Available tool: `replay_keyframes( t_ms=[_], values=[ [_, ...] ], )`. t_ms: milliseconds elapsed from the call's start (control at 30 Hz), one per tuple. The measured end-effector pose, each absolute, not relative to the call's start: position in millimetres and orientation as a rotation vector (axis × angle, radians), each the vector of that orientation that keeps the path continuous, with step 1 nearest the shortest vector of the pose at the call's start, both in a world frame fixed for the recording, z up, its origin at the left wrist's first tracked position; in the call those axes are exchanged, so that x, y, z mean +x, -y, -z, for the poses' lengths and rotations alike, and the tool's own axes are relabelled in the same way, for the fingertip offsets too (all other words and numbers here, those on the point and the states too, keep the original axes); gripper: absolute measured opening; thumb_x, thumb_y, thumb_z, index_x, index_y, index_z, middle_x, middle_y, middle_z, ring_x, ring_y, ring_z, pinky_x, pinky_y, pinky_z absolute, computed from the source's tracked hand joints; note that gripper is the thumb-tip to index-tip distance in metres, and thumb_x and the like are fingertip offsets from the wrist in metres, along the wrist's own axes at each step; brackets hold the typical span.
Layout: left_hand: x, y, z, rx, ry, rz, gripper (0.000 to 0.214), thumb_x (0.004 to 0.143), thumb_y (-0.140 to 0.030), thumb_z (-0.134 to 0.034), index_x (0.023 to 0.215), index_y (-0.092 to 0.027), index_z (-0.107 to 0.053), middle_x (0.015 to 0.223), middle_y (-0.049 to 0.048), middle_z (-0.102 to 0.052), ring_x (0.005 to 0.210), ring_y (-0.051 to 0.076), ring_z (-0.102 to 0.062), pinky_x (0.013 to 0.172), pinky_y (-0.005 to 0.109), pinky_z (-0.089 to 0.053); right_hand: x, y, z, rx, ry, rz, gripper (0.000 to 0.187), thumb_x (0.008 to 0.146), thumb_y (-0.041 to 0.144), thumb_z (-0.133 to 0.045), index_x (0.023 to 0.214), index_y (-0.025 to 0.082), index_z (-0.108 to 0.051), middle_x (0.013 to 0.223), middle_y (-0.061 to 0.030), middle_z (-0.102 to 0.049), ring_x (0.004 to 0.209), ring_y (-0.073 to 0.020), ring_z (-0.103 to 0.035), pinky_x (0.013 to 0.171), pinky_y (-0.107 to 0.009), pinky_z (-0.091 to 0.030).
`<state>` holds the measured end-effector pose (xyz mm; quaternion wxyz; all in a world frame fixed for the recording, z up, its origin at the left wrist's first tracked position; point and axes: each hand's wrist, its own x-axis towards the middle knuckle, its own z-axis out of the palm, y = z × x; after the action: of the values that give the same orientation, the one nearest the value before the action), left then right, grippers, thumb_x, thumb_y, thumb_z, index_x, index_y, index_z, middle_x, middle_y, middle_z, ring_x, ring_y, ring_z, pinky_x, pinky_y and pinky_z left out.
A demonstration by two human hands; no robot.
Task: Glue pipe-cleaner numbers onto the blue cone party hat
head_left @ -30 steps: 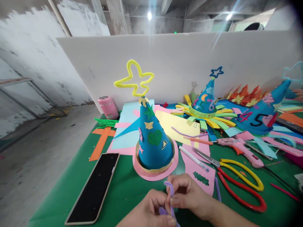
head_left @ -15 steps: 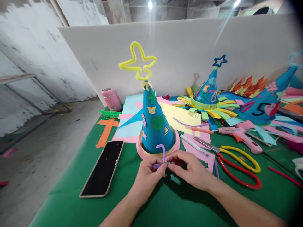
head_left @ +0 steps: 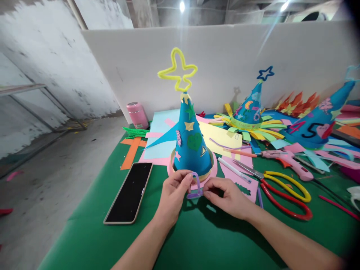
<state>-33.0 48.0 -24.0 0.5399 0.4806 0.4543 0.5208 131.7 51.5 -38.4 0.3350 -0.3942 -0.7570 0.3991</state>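
A bent purple pipe cleaner (head_left: pixel 198 183) hangs between my two hands, just in front of a blue cone hat. My left hand (head_left: pixel 174 193) pinches its upper end between thumb and fingertips. At its lower right corner, my right hand (head_left: pixel 225 195) closes thumb and forefinger on it. The blue cone hat (head_left: pixel 184 150) stands upright with a pink brim, stuck-on stars, a green heart and a small triangle. A yellow pipe cleaner star (head_left: pixel 177 71) rises from its tip. My fingers hide part of the brim's front.
A phone (head_left: pixel 129 193) lies left of my hands. On the right are scissors (head_left: pixel 277 187), a white pen (head_left: pixel 233 170) and a pink glue gun (head_left: pixel 289 159). Two other decorated hats, including a fringed one (head_left: pixel 249 107), stand behind. A pink flask (head_left: pixel 137 115) is at the back left.
My left hand has moved from the lower part of the purple pipe cleaner up to its top end. The right hand stays at the lower corner. The view has shifted slightly.
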Motion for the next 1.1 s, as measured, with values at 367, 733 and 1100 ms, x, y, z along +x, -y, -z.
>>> replay_keyframes(
  t_ms=[367, 733, 1100],
  values=[
    [-23, -41, 27, 1.512, -1.240, -1.053, 0.019, 0.076, -0.027, -0.052, 0.064, -0.014, -0.058, 0.058, -0.0007, -0.053, 0.055, 0.011, -0.046, 0.052, 0.021, -0.037, 130, -50, 33, -0.998, 1.834, -1.171, 0.018, 0.084, 0.026, -0.044, 0.072, 0.016, -0.054, 0.066, -0.0006, -0.053, 0.062, -0.0106, -0.047, 0.055, -0.021, -0.039],
    [-21, -39, 38, 1.865, -1.315, -1.064, 0.019, 0.080, -0.023, -0.045, 0.070, -0.017, -0.059, 0.063, 0.0015, -0.056, 0.063, 0.014, -0.052, 0.058, 0.023, -0.038, 128, -49, 35, -1.000, 1.781, -1.178, 0.022, 0.082, 0.021, -0.046, 0.061, 0.016, -0.048, 0.059, 0.0027, -0.045, 0.056, -0.0086, -0.042, 0.051, -0.019, -0.035],
    [-19, -36, 35, 1.644, -1.267, -1.036, 0.018, 0.078, -0.028, -0.049, 0.079, -0.015, -0.062, 0.067, 0.0024, -0.059, 0.062, 0.014, -0.051, 0.057, 0.023, -0.039, 133, -53, 38, -1.143, 1.690, -0.966, 0.022, 0.080, 0.023, -0.048, 0.058, 0.017, -0.045, 0.054, 0.0036, -0.043, 0.052, -0.0089, -0.040, 0.048, -0.020, -0.032]
  ],
)
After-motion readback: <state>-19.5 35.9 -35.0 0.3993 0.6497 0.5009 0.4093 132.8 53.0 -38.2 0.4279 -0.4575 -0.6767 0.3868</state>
